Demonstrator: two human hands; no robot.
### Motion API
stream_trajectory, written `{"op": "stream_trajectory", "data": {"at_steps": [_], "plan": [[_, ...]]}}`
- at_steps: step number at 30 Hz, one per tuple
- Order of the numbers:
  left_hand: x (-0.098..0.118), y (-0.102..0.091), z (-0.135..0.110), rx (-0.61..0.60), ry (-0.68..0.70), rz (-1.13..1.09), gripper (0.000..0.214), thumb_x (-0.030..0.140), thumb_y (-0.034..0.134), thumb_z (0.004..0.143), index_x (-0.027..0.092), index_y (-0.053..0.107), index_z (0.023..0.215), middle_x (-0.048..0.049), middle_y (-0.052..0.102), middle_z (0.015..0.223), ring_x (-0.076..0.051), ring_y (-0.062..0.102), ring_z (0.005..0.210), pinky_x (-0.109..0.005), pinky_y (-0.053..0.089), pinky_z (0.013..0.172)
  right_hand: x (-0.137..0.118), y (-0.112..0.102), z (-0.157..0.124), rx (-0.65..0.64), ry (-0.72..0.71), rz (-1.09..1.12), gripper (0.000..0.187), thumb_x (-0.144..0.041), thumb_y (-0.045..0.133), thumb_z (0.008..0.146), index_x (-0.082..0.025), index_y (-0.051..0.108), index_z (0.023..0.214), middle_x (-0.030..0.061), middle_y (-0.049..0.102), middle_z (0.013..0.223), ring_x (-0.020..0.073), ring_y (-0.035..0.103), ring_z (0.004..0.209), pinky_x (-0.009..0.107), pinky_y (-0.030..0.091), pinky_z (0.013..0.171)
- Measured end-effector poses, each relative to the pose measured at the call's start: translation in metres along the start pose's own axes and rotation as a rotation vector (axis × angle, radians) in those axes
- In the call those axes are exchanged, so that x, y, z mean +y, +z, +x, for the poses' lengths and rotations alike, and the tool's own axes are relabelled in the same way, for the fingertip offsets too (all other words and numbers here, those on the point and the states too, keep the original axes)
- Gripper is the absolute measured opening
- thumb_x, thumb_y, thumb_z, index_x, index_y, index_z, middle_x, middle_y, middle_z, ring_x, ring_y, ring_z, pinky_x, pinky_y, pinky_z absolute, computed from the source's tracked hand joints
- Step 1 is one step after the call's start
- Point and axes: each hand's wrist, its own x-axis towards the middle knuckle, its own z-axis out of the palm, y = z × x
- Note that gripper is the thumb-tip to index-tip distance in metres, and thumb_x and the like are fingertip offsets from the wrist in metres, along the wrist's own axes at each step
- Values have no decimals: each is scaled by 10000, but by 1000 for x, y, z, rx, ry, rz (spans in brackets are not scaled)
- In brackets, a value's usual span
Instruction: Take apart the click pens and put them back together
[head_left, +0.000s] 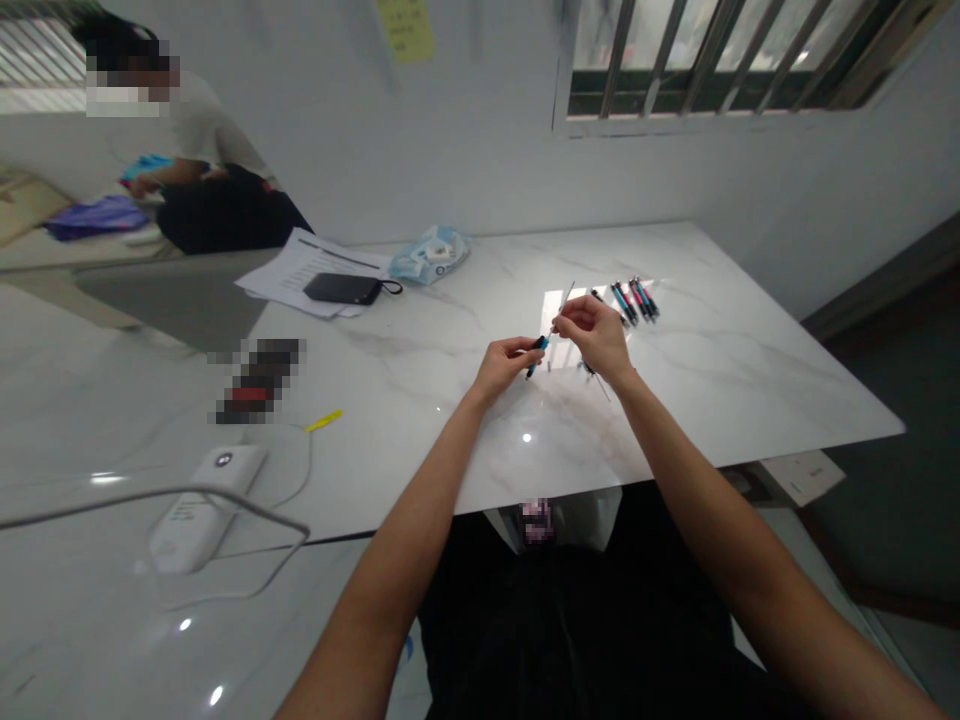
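Note:
My left hand [508,366] is closed around a blue and black pen barrel [537,354], which slants above the table. In a pinch, my right hand [596,332] grips a thin pen refill [568,296]. The refill's lower end meets the top of the barrel; how deep it sits inside I cannot tell. Below my right hand, small dark and thin pen parts [594,374] lie on the table, partly hidden by the hand. Several pens [637,300] in blue, red and black lie side by side just beyond my right hand.
On the marble-patterned table [750,370] are papers [300,255], a black pouch [341,288], a wipes packet [431,255] and a yellow strip [325,420]. A white power bank-like device [206,510] with a cable stands left. Another person [217,160] sits at back left.

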Motion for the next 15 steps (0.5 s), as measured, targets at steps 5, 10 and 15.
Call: {"op": "stream_trajectory", "data": {"at_steps": [5,10,15], "plan": [[0,-1,0,-16,13,-44,474,479,992,667,151,858,981,-58,802,903,-160,715,810,-304,557,828,8,-5,-2,-155,23,-106,238,-376,802,877,-204,727,1025,74,841,982,227,813,942,386,650,920],[-3,-4,5,21,4,-129,543,513,1000,657,148,841,1027,-86,826,1019,-167,752,854,-324,585,880,9,-18,-3,-355,-100,-583,236,-190,674,990,-214,828,1167,99,842,1207,240,790,1090,418,602,1041],[-9,-7,11,89,-32,-162,611,480,991,687,139,799,1157,-107,827,1053,-172,768,830,-350,615,871,20,-18,2,-684,-198,-894,496,26,584,891,-248,843,1212,66,814,1310,243,747,1209,414,529,1142]]}}
